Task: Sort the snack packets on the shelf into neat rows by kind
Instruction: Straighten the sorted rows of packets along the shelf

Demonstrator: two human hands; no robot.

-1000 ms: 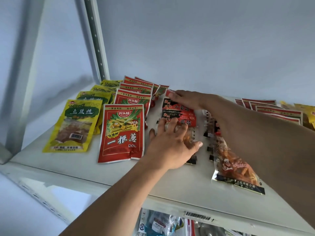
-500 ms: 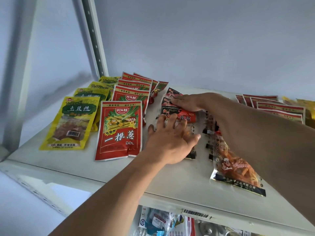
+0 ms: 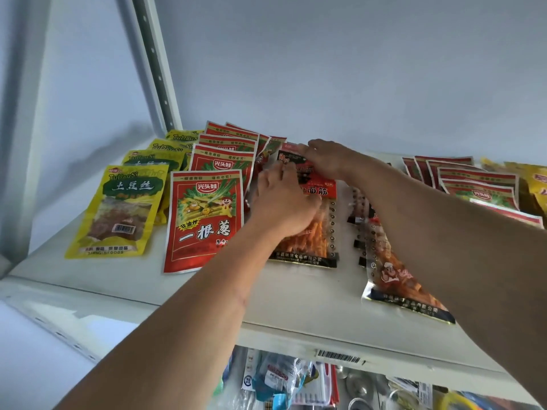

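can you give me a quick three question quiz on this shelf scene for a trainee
1. True or false: the row of yellow packets lies left of the row of red packets.
2. Which packets do both hands touch? A) yellow packets B) clear packets with orange snacks C) the barcode label
3. Fill in: the right hand rests flat, farther ___ on the shelf than the left hand.

Key: 1 true; 2 B; 3 back
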